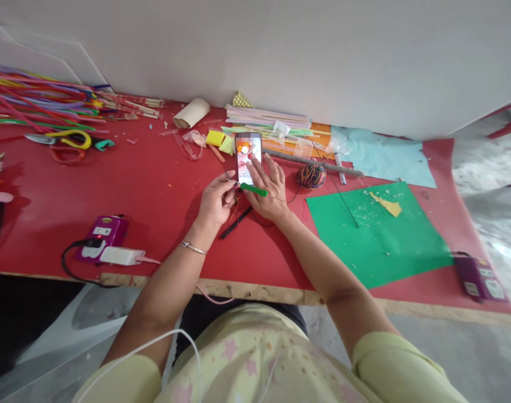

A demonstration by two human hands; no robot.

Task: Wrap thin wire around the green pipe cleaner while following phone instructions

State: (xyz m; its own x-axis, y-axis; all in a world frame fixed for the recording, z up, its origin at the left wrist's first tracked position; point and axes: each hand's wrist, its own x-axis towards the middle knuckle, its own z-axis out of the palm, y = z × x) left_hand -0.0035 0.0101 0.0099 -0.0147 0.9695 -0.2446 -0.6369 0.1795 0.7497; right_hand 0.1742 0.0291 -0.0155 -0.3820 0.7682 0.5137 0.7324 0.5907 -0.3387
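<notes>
My left hand is closed in a pinch at one end of a small green strip, which looks like a bent pipe cleaner or rolled piece. That strip lies across the thumb side of my right hand. The fingers of the right hand are stretched out and apart over a phone, its fingertips at the lit screen. Orange and white flower shapes show on the phone. Below the hands lies a black stick, with thin dark yarn around it.
On the red table are a multicoloured yarn ball, green sheet, blue sheet, paper straws, cardboard tube, scissors, pipe cleaners and a purple socket box with cables.
</notes>
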